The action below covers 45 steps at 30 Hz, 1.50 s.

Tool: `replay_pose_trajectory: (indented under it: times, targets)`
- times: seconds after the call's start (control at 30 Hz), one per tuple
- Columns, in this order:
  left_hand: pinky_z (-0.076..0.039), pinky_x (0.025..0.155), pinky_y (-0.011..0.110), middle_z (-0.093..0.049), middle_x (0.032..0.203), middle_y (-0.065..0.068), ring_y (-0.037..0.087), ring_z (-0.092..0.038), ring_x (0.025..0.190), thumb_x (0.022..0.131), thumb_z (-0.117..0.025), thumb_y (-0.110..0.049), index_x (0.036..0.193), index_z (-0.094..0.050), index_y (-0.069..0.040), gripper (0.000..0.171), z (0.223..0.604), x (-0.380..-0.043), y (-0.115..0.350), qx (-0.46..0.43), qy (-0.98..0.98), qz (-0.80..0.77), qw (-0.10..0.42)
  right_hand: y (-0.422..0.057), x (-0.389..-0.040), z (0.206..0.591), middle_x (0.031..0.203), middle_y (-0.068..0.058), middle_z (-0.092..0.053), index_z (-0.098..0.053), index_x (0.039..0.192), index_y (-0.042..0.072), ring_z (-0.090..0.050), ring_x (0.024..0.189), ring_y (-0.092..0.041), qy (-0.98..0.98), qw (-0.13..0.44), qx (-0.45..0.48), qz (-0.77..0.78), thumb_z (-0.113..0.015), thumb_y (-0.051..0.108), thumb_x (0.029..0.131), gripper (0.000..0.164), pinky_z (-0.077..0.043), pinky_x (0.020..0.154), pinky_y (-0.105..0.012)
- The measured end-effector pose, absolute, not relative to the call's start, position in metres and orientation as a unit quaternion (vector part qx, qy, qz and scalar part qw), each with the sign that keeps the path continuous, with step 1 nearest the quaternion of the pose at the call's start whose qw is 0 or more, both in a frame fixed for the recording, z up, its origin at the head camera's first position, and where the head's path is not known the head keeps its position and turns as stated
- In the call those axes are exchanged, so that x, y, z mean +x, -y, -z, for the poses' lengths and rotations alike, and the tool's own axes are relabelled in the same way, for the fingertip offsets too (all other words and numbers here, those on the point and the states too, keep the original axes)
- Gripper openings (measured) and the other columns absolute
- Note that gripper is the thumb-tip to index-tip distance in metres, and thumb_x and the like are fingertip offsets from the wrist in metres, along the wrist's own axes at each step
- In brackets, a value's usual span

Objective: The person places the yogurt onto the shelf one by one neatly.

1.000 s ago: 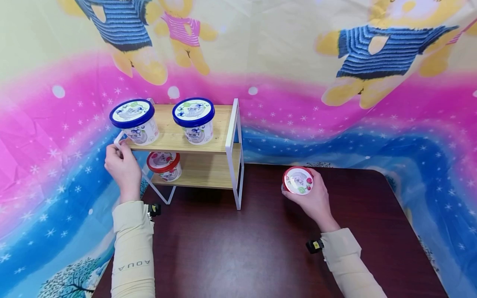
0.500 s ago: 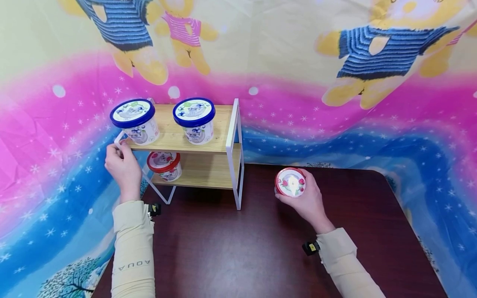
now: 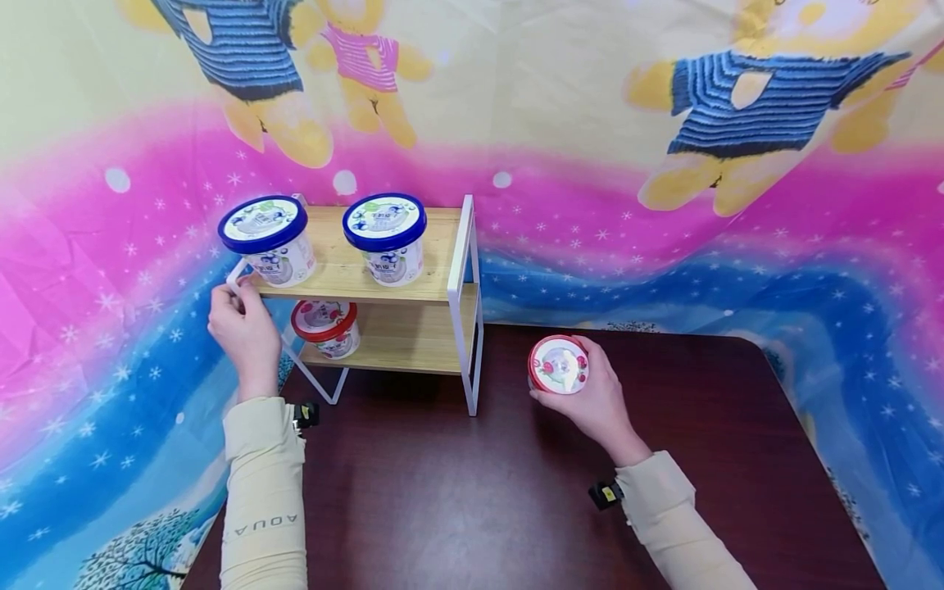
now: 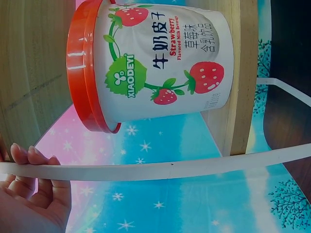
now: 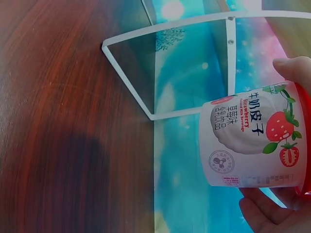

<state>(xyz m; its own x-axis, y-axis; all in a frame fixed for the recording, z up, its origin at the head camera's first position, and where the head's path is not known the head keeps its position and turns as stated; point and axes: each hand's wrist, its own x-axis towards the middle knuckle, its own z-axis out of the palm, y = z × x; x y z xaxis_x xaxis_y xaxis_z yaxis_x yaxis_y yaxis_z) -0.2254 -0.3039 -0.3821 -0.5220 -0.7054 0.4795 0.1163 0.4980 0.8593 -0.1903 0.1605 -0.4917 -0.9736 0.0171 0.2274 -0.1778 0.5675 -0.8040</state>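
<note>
My right hand (image 3: 597, 401) grips a white tub with a red lid (image 3: 558, 365), strawberries printed on its side, above the table to the right of the rack. In the right wrist view the strawberry milk tub (image 5: 252, 138) hangs over the tabletop, thumb on one side and fingers on the other. My left hand (image 3: 247, 332) has its fingers curled round the white metal frame (image 4: 146, 172) at the rack's left front. On the rack's lower shelf stands another red-lidded strawberry tub (image 3: 324, 329). Two blue-lidded tubs, one at left (image 3: 267, 240) and one at right (image 3: 383, 239), sit on the upper shelf.
The two-tier rack has wooden shelves (image 3: 413, 340) and a white right side frame (image 3: 463, 328). It stands on a dark brown table (image 3: 428, 483). A printed cloth (image 3: 575, 197) with bears and snowflakes hangs behind and along both sides.
My right hand has carried the red-lidded strawberry tub leftward, closer to the rack. The left hand keeps its grip on the frame, and the shelved tubs have not moved.
</note>
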Motion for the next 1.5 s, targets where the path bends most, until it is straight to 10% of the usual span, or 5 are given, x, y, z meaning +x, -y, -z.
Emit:
replay_pose_trajectory:
  times: [1.5]
  targets:
    - [-0.027,0.054,0.025,-0.041,0.068,-0.002,0.011,-0.04,0.061,0.107,-0.051,-0.036,0.086,-0.05,-0.019,0.026,0.381,-0.225,0.302,0.2,0.742,0.458,0.448,-0.098,-0.169,0.482,0.127,0.008,-0.054,-0.043,0.143,0.022,-0.054,0.109,-0.011,0.865,0.091,0.158,-0.468,-0.097,0.055,0.056,0.108,-0.054,0.087,-0.04]
